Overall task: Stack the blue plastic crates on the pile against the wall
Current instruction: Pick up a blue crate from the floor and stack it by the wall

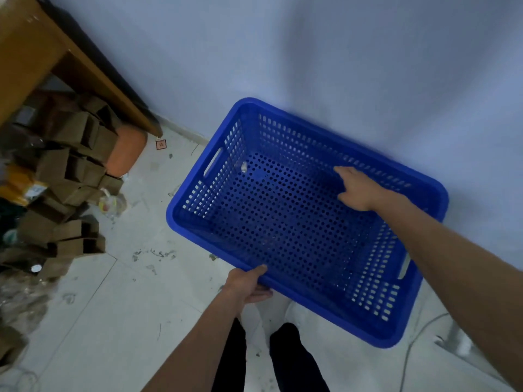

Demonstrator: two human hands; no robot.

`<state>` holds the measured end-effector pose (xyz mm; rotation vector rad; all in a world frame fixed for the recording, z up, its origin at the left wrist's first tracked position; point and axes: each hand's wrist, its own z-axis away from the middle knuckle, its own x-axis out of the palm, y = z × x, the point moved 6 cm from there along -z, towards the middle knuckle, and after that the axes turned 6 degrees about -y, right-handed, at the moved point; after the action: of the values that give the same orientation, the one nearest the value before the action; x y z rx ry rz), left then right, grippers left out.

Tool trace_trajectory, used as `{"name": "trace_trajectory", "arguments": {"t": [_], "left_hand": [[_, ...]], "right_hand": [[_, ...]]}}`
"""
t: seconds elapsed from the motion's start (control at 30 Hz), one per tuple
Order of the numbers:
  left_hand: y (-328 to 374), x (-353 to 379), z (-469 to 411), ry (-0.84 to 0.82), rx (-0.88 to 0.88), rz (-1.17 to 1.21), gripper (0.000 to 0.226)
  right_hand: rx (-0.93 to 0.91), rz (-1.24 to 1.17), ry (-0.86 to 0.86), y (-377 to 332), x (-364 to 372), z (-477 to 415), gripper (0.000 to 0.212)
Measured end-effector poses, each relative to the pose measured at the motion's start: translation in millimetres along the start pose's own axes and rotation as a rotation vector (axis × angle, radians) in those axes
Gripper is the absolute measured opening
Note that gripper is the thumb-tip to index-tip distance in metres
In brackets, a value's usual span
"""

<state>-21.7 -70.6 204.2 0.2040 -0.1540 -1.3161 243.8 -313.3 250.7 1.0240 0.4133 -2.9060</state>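
Note:
A blue perforated plastic crate [283, 222] sits tilted against the pale wall [339, 66], open side up, with handle slots in both short ends. My left hand [249, 284] grips its near long rim, thumb on top and fingers underneath. My right hand [358, 189] reaches inside the crate, its fingers pressed against the far long wall. Whether other crates lie under this one is hidden. My legs in dark trousers show below the crate.
A heap of brown cardboard boxes [70, 176] lies on the floor at the left under a wooden table [42, 52]. An orange cushion-like thing [127, 154] leans beside the heap. The tiled floor [127, 306] is littered with scraps. A cable [416, 340] runs at lower right.

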Motion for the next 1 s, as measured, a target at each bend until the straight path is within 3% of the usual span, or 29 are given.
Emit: {"name": "trace_trajectory", "arguments": {"t": [0.07,0.13,0.27,0.37,0.5,0.6,0.7,0.87,1.0], "left_hand": [[11,-14,5,0.040,0.042,-0.285,0.054],[28,-27,14,0.112,0.145,-0.614,0.052],[73,-37,47,0.290,0.551,-1.225,0.042],[91,-35,61,0.247,0.830,-1.462,0.027],[92,-49,52,0.155,0.836,-1.912,0.036],[94,-71,45,0.192,0.802,-2.031,0.043],[97,-83,44,0.295,0.823,-2.108,0.038],[89,-83,32,0.430,0.923,-2.211,0.029],[90,-85,18,0.461,0.928,-2.298,0.043]], "right_hand": [[-0.028,-0.014,-0.061,-16,26,16,0.075],[-0.047,-0.046,-0.135,-32,51,35,0.070],[-0.045,-0.151,-0.191,-55,86,73,0.053],[0.005,-0.228,-0.161,-58,111,100,0.042],[0.109,-0.258,-0.019,-54,167,141,0.031],[0.209,-0.266,0.070,-48,208,159,0.026],[0.258,-0.249,0.158,-50,234,172,0.035],[0.269,0.064,0.203,-46,252,175,0.051],[0.335,0.139,0.196,-24,257,174,0.042]]}}
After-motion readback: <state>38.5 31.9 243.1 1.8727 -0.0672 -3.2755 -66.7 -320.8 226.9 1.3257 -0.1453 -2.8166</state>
